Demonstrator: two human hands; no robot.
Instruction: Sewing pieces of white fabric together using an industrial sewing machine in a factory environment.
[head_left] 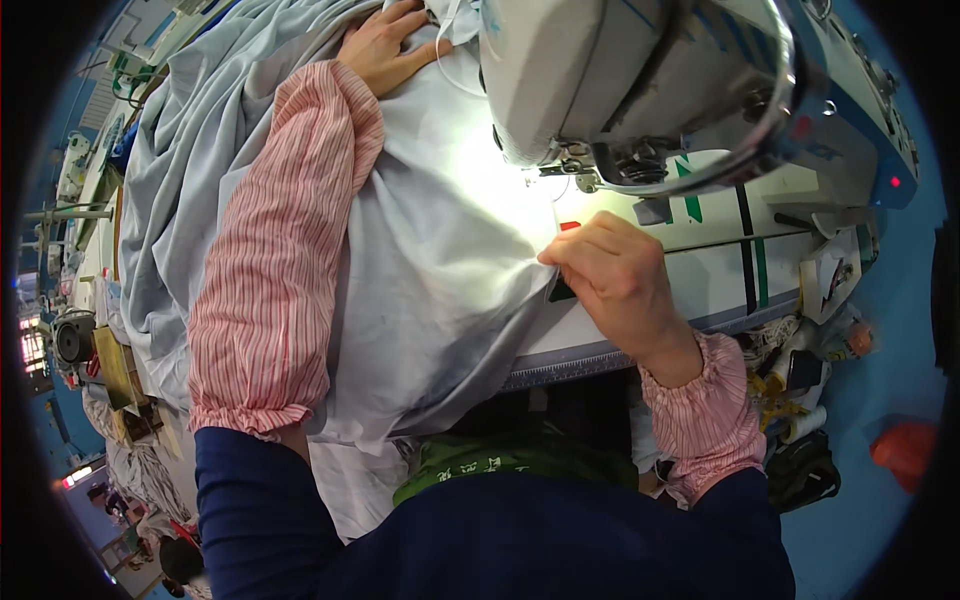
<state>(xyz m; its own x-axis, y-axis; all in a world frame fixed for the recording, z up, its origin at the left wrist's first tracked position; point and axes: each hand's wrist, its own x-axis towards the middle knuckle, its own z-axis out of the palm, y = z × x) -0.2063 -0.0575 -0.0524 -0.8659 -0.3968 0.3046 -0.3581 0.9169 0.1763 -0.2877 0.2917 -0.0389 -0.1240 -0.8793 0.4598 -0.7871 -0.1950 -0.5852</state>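
Note:
A large piece of pale grey fabric point(430, 290) spreads over the sewing table and hangs down over its front edge toward my lap. My right hand point(612, 280) pinches the fabric's right edge, just in front of the needle area of a white sewing machine point(560, 80). Farther back on the left, my left hand point(392, 48) lies on the cloth with its fingers spread, near a thin white cord point(447, 60). Bright lamp light falls on the cloth beside the needle. Both forearms wear red-and-white striped sleeve covers point(275, 230).
A measuring tape strip point(570, 372) runs along the table's front edge. To the right are a small open box point(830, 275), thread cones point(803, 424) and a dark bag point(808, 475). A red bag point(903, 452) lies on the blue floor. Folds of cloth fill the left side.

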